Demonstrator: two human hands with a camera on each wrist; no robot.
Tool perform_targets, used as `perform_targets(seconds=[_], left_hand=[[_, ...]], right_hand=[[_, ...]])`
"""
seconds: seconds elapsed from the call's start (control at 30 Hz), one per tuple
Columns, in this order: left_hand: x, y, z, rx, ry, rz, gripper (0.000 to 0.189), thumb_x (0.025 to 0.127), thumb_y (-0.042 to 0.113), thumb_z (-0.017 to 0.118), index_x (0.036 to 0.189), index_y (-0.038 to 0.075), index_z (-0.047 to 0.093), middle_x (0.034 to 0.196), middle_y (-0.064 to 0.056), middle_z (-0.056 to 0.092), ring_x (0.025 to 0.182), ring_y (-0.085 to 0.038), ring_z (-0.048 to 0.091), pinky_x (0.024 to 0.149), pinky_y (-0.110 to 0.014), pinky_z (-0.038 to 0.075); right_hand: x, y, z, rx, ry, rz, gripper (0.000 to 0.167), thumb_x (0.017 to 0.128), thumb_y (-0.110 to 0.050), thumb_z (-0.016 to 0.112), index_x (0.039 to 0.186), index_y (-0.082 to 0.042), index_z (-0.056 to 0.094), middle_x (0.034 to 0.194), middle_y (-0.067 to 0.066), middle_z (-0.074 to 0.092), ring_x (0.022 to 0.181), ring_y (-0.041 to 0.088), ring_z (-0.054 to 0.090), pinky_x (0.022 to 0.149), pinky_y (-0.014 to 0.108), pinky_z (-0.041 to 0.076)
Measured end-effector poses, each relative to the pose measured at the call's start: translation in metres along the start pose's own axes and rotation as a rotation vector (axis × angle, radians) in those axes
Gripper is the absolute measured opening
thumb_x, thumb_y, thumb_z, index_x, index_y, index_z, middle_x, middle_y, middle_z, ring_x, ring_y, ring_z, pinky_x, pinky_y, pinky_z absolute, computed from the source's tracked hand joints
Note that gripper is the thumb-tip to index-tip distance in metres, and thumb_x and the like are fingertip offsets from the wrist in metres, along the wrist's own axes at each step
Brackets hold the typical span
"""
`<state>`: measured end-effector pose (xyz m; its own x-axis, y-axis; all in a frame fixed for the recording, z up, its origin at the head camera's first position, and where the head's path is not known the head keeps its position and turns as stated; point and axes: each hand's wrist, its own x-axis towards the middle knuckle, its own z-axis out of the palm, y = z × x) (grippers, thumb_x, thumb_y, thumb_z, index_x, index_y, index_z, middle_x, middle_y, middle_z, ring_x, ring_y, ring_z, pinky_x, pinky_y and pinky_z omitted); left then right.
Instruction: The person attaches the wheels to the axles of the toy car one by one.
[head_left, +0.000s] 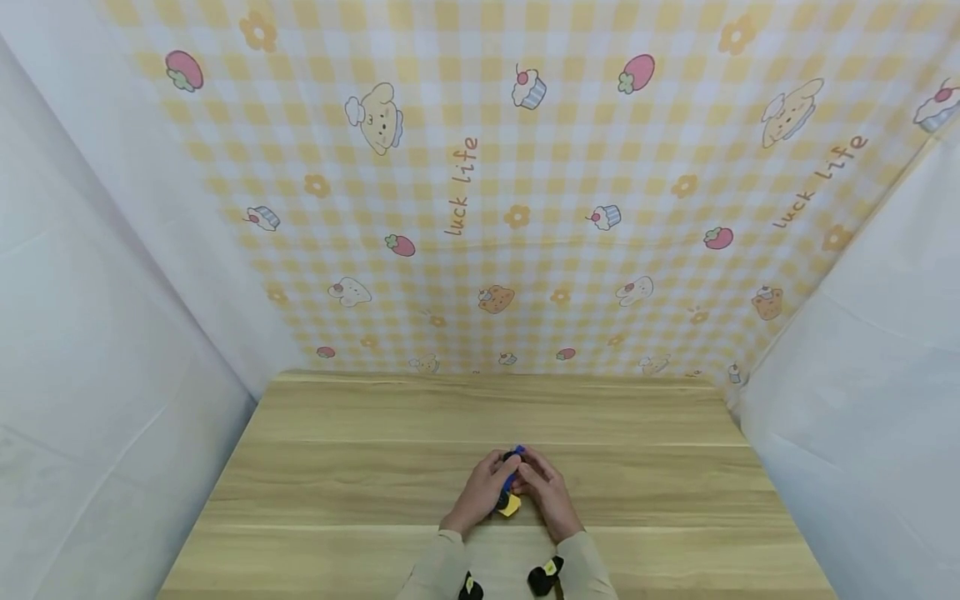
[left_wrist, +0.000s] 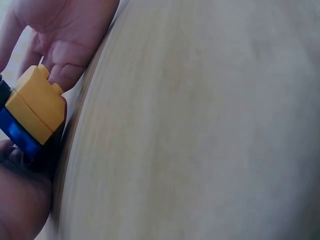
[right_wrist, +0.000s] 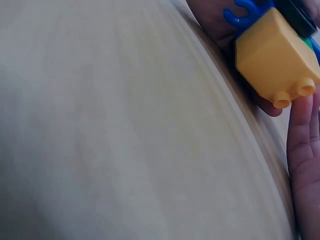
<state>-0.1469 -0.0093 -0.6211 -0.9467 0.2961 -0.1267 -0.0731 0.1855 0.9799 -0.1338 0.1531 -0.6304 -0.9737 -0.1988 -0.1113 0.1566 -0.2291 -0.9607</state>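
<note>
A toy building-block car is held between both hands above the wooden table. It has a yellow block [left_wrist: 37,102] with small studs, a blue base [left_wrist: 19,132] and black wheels [right_wrist: 298,16]. A blue hook [right_wrist: 241,17] juts from one end in the right wrist view. My left hand [head_left: 480,493] grips the car from its left side, with the thumb lying over the top. From the other side, my right hand [head_left: 550,492] curves its fingers and thumb round the far part of the car. The hands hide much of the blue base.
The wooden table [head_left: 337,467] spreads out around the hands. A yellow checked cloth [head_left: 450,275] with cartoon prints hangs behind it. White sheets close off the left [head_left: 97,375] and right [head_left: 862,400]. Black devices with yellow tags [head_left: 546,577] sit at the wrists.
</note>
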Motion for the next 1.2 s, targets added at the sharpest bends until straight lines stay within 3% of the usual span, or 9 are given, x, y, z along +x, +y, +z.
perform_targets(seconds=[0.27, 0.5, 0.7, 0.87, 1.0, 1.2], left_hand=[[0.0, -0.003, 0.0, 0.027, -0.015, 0.013, 0.049, 0.103, 0.054, 0.044, 0.132, 0.017, 0.059, 0.118, -0.005, 0.069, 0.096, -0.013, 0.062, 0.081, -0.027, 0.05], [0.003, -0.005, -0.001, -0.033, 0.033, 0.001, 0.049, 0.107, 0.048, 0.036, 0.122, 0.01, 0.064, 0.107, -0.008, 0.066, 0.089, -0.013, 0.058, 0.078, -0.026, 0.048], [0.003, -0.004, -0.003, -0.059, 0.137, -0.107, 0.064, 0.109, 0.05, 0.021, 0.127, 0.002, 0.06, 0.105, -0.009, 0.063, 0.089, -0.015, 0.056, 0.08, -0.029, 0.044], [0.004, -0.008, -0.002, -0.172, 0.216, -0.09, 0.065, 0.111, 0.04, 0.015, 0.125, -0.004, 0.06, 0.1, -0.014, 0.068, 0.081, -0.013, 0.06, 0.073, -0.027, 0.05], [0.006, -0.006, 0.0, -0.255, 0.338, -0.069, 0.059, 0.112, 0.036, 0.018, 0.127, -0.004, 0.059, 0.106, -0.014, 0.069, 0.085, -0.013, 0.061, 0.074, -0.026, 0.05], [0.011, -0.001, 0.009, -0.226, 0.485, -0.126, 0.051, 0.109, 0.045, 0.032, 0.118, 0.007, 0.065, 0.11, -0.01, 0.069, 0.089, -0.015, 0.06, 0.076, -0.027, 0.048]], right_hand=[[0.001, 0.0, 0.0, -0.009, 0.006, 0.016, 0.055, 0.103, -0.019, 0.056, 0.147, 0.009, 0.037, 0.109, -0.004, 0.065, 0.083, 0.01, 0.063, 0.077, 0.024, 0.057], [0.0, 0.001, 0.006, -0.061, 0.104, -0.033, 0.049, 0.101, -0.021, 0.059, 0.139, 0.008, 0.048, 0.101, -0.002, 0.068, 0.078, 0.008, 0.065, 0.074, 0.024, 0.056], [-0.001, 0.003, 0.006, -0.023, 0.148, -0.049, 0.047, 0.1, -0.021, 0.06, 0.13, 0.013, 0.051, 0.109, 0.004, 0.066, 0.089, 0.008, 0.066, 0.078, 0.023, 0.055], [-0.001, 0.002, 0.004, -0.013, 0.076, -0.081, 0.038, 0.098, -0.009, 0.057, 0.126, 0.016, 0.052, 0.114, 0.014, 0.069, 0.099, 0.01, 0.068, 0.082, 0.024, 0.056], [-0.001, 0.001, 0.004, -0.076, -0.006, -0.089, 0.038, 0.096, -0.005, 0.056, 0.13, 0.013, 0.054, 0.131, 0.025, 0.062, 0.113, 0.01, 0.065, 0.091, 0.024, 0.053], [-0.003, 0.001, 0.005, -0.161, 0.024, -0.043, 0.038, 0.096, -0.014, 0.065, 0.129, 0.005, 0.062, 0.144, 0.02, 0.055, 0.117, 0.002, 0.06, 0.096, 0.018, 0.048]])
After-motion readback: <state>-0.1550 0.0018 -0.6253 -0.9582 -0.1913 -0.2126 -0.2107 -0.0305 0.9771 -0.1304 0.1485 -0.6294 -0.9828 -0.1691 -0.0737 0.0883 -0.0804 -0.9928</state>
